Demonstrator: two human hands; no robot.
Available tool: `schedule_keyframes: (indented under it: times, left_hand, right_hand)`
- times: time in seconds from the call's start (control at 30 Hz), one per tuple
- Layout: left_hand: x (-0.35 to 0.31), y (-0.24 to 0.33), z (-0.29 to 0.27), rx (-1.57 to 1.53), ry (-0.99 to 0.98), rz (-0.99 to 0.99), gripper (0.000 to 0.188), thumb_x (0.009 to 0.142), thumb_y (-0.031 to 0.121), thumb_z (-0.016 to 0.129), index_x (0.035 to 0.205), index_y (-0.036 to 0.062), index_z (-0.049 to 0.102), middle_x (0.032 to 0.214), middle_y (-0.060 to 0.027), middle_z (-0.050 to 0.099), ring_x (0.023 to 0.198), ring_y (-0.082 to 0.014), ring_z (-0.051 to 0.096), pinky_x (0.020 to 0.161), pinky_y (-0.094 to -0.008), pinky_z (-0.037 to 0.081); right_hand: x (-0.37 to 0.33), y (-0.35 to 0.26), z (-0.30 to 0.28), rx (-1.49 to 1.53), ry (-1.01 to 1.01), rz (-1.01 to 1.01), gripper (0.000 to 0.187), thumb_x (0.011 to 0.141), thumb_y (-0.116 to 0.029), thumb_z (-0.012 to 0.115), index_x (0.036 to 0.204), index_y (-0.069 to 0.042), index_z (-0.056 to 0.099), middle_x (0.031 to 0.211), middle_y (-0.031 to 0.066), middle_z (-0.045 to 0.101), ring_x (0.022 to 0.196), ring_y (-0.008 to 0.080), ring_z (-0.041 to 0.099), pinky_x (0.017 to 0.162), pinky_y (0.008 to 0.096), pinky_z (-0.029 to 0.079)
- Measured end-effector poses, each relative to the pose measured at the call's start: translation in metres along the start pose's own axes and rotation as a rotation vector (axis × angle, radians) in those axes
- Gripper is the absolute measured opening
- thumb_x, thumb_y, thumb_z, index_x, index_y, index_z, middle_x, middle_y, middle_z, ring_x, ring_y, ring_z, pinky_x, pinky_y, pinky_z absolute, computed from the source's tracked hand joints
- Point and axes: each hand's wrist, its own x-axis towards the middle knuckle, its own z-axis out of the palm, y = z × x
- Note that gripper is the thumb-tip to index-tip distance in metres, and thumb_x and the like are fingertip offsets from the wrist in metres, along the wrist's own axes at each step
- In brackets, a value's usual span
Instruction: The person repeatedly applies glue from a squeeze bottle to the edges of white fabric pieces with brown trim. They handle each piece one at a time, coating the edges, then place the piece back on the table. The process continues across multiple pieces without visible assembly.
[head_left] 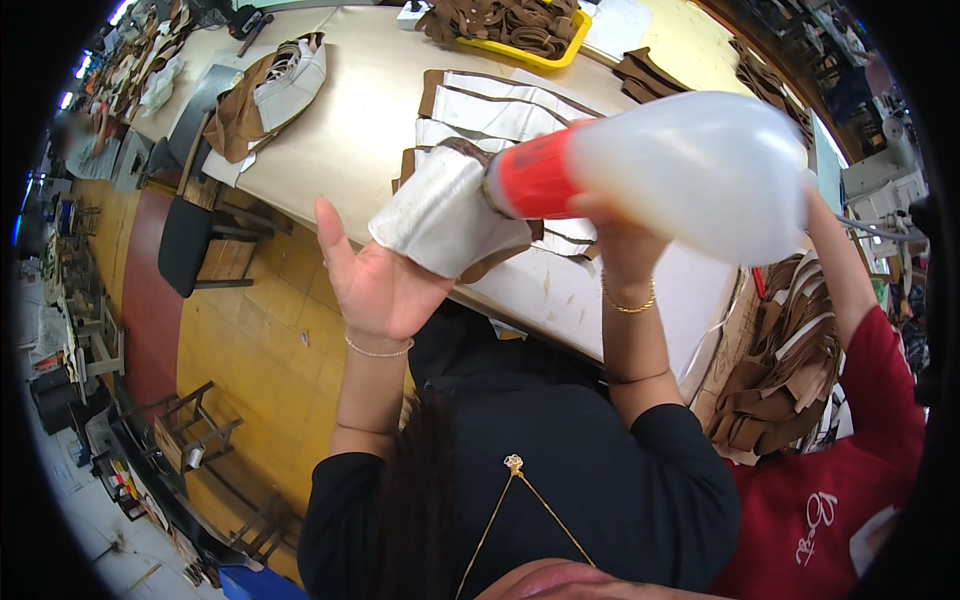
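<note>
My left hand is palm up, thumb stretched out to the side, and bears a curved white piece with brown leather edging. Its fingers are hidden under that piece. In my right hand is a large translucent squeeze bottle with a red band round its narrower end. The bottle lies tilted, its narrow end pointing left against the edge of the piece. Some pale amber liquid shows inside. Behind both hands, white strips with brown edges lie in a row on the table.
A yellow tray heaped with brown strips stands at the far side of the table. Another white-and-brown bundle lies at the left. Beside me on the right is a co-worker in a red shirt, near stacked brown pieces. A dark chair stands left.
</note>
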Motion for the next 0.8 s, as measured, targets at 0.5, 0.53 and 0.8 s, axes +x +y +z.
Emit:
schedule_keyframes:
  times: [0.5,0.53,0.8]
  left_hand:
    - [0.001,0.017,-0.009,0.166,0.069,0.227,0.085,0.083,0.066,0.027,0.133,-0.003,0.027,0.136,-0.0141,0.034,0.123,-0.0307,0.035,0.103,-0.0438,0.026]
    - [0.003,0.012,-0.011,0.203,0.109,0.24,0.087,0.083,0.066,0.026,0.133,-0.0042,0.026,0.136,-0.0148,0.033,0.123,-0.0299,0.035,0.103,-0.0432,0.025]
    - [-0.004,0.006,-0.034,0.312,-0.062,0.227,0.086,0.084,0.066,0.02,0.131,-0.0048,0.03,0.134,-0.0162,0.036,0.123,-0.0285,0.035,0.104,-0.0407,0.025]
  right_hand:
    - [0.01,-0.012,-0.003,0.165,0.104,0.285,0.035,0.067,-0.023,0.077,0.095,-0.007,0.063,0.092,0.0038,0.063,0.083,0.0155,0.06,0.074,0.0299,0.049]
    - [0.006,-0.013,0.0,0.041,0.055,0.133,0.034,0.069,-0.025,0.076,0.096,-0.008,0.063,0.095,0.0031,0.063,0.088,0.0162,0.059,0.078,0.0316,0.047]
    - [-0.013,0.024,0.012,-0.081,-0.18,0.033,0.037,0.079,-0.018,0.064,0.112,-0.004,0.054,0.11,0.0074,0.056,0.103,0.0192,0.052,0.089,0.0341,0.041]
